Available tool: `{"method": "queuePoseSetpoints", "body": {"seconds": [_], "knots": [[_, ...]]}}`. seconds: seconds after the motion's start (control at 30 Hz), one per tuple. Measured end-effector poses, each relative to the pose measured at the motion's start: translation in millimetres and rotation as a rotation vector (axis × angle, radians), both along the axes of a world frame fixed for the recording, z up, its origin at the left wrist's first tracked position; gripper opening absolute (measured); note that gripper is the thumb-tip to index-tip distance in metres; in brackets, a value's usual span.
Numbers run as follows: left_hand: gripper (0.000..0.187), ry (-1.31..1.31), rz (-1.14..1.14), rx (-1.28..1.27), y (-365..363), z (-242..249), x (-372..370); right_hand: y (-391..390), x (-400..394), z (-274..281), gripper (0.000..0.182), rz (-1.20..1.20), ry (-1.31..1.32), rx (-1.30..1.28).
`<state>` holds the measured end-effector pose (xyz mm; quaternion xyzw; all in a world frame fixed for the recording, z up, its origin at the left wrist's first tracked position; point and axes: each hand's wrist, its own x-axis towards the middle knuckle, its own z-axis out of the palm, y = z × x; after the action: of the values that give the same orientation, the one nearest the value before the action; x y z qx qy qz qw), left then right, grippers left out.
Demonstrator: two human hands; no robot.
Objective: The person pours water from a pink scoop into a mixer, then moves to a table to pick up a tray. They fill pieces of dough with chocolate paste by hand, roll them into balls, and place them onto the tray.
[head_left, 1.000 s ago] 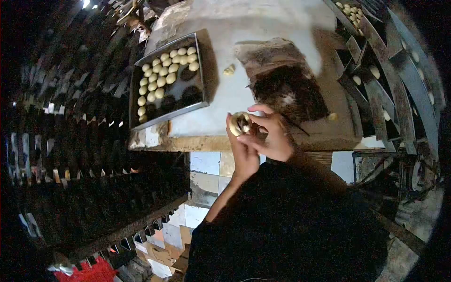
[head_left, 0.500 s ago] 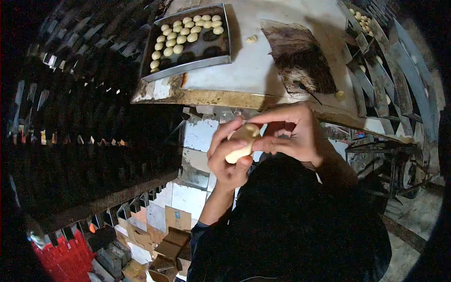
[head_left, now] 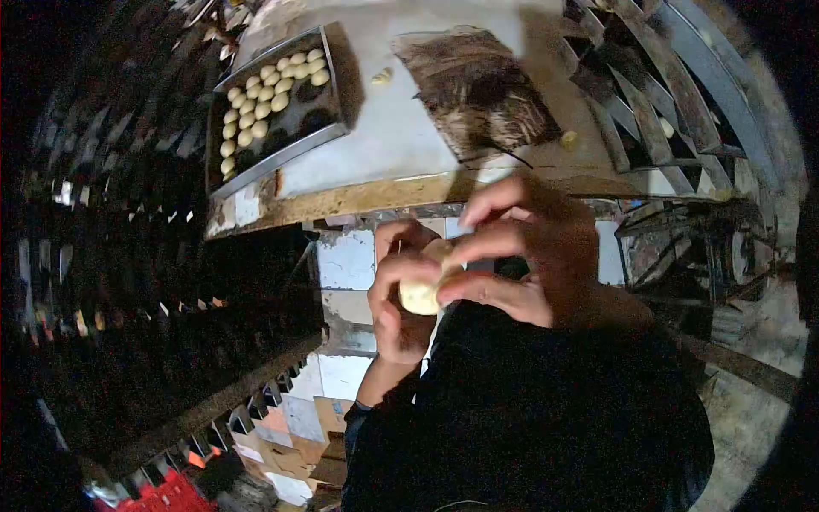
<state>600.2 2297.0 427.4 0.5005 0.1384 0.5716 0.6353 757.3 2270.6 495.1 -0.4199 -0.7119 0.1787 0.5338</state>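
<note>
A lump of pale yellow dough (head_left: 418, 299) is held in front of my body, just off the table's near edge. My left hand (head_left: 397, 333) is curled around it, with the fingers over its top and side. At the dough's upper right, my right hand (head_left: 533, 264) presses with thumb and fingertips, pinching part of it. The fingers hide much of the lump, and motion blurs them slightly. Beyond my hands, to the left, a dark metal tray (head_left: 333, 81) holds several round dough balls (head_left: 263, 109) in rows.
On the pale table (head_left: 367, 154) lie a dark-stained sheet (head_left: 478, 94) and a small dough scrap (head_left: 381, 77). Metal trays (head_left: 682, 77) are stacked at right. Dark racks (head_left: 128, 256) stand at left. Cardboard (head_left: 328, 418) and a red crate (head_left: 166, 495) are below.
The view has shifted, so the table and tray sit further left. My right hand has turned, its fingers now covering more of the dough. Both hands still grip the lump.
</note>
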Motion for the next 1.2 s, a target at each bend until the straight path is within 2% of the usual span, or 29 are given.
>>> {"method": "queuePoseSetpoints", "body": {"seconds": [0.03, 0.1, 0.13, 0.2, 0.23, 0.27, 0.33, 0.4, 0.47, 0.53, 0.57, 0.6, 0.63, 0.7, 0.77, 0.83, 0.93, 1.0, 1.07, 1.1, 1.13, 1.17, 1.2], "knots": [[0.056, 0.028, 0.01, 0.079, 2, 2, 13, -4, 13, 7, 0.032, -0.016, 0.054, -0.09], [0.053, 0.121, 0.05, 0.417, 18, 0, 46, -13, 44, 5, 0.029, 0.031, 0.205, -0.346], [0.042, 0.151, 0.045, 0.465, 22, 10, 65, -14, 63, -2, 0.025, -0.007, 0.092, -0.147], [0.031, 0.028, 0.115, 0.426, 22, 17, 120, -15, 94, -8, 0.024, -0.099, 0.083, 0.054], [0.036, -0.021, 0.171, 0.372, 21, 19, 145, -17, 109, -5, 0.024, -0.14, 0.072, 0.156], [0.05, 0.046, 0.266, 0.327, 19, 22, 165, -26, 124, 7, 0.026, -0.212, -0.045, 0.103], [0.072, -0.036, 0.277, 0.294, 12, 37, 217, -29, 167, 8, 0.026, -0.264, -0.096, 0.276], [0.085, -0.066, 0.083, 0.362, 11, 57, 270, -41, 225, 10, 0.028, -0.172, -0.042, 0.299], [0.093, 0.073, -0.136, 0.577, 31, 72, 306, -54, 264, 10, 0.032, -0.109, 0.045, 0.23], [0.077, 0.047, -0.183, 0.448, 18, 77, 349, -57, 296, 13, 0.033, -0.066, 0.143, 0.142], [0.059, 0.002, -0.198, 0.576, 24, 83, 369, -57, 311, 14, 0.033, -0.046, 0.194, 0.095], [0.043, -0.05, -0.218, 0.7, 30, 88, 388, -66, 324, 10, 0.03, -0.153, 0.108, -0.026], [0.035, -0.05, -0.164, 0.777, 31, 93, 402, -72, 335, 12, 0.029, -0.249, 0.008, -0.15], [0.027, 0.203, -0.035, 0.676, 17, 99, 415, -91, 361, 42, 0.027, -0.492, -0.384, -0.041], [0.021, 0.286, -0.135, 0.672, 12, 107, 436, -99, 378, 64, 0.03, -0.491, -0.48, 0.205], [0.017, 0.206, -0.472, 0.764, 15, 114, 466, -105, 387, 81, 0.033, -0.511, -0.64, 0.354], [0.011, 0.655, -0.753, 0.332, -38, 127, 473, -110, 402, 99, 0.035, -0.558, -0.953, 0.406], [0.032, 0.631, -0.802, 0.448, -30, 131, 491, -118, 425, 122, 0.032, -0.423, -0.861, 0.159], [0.056, 0.603, -0.834, 0.562, -18, 134, 506, -125, 459, 136, 0.019, -0.537, -0.637, -0.01], [0.068, 0.589, -0.844, 0.622, -13, 136, 510, -129, 475, 143, 0.021, -0.593, -0.517, -0.082], [0.067, 0.616, -0.866, 0.556, -9, 139, 511, -125, 496, 154, 0.025, -0.722, -0.503, -0.128], [0.065, 0.644, -0.886, 0.488, -8, 143, 509, -115, 524, 152, 0.028, -0.887, -0.287, -0.176], [0.064, 0.673, -0.908, 0.42, -7, 145, 508, -107, 567, 153, 0.03, -0.935, -0.411, -0.148]]}}
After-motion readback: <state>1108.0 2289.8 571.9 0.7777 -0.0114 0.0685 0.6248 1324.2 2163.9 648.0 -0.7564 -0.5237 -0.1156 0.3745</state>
